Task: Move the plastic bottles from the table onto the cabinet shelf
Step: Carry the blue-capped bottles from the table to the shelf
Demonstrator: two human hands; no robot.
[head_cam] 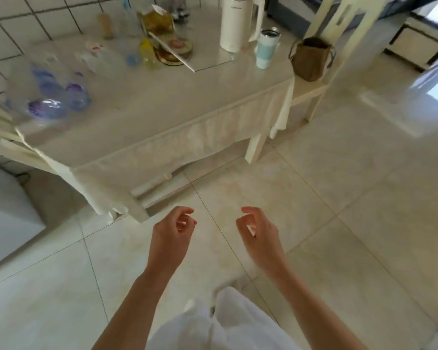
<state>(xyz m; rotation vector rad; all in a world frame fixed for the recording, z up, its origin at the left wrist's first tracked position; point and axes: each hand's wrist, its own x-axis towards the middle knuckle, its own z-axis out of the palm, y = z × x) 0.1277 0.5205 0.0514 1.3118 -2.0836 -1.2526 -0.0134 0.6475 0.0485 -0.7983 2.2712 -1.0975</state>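
Several clear plastic bottles with purple labels [52, 97] lie blurred at the left end of the cream-covered table [162, 104]. More clear bottles [99, 56] and a small yellow bottle [147, 53] sit further back by the tiled wall. My left hand [173, 229] and my right hand [257, 231] hang over the floor in front of the table, fingers loosely curled, holding nothing. Both are well short of the bottles. No cabinet shelf is in view.
On the table's right part stand a white kettle [237, 21], a pale blue tumbler [266, 48] and a plate with food [173, 50]. A brown bag [310, 59] rests on a chair at the right. A white box [8, 210] stands at the left.
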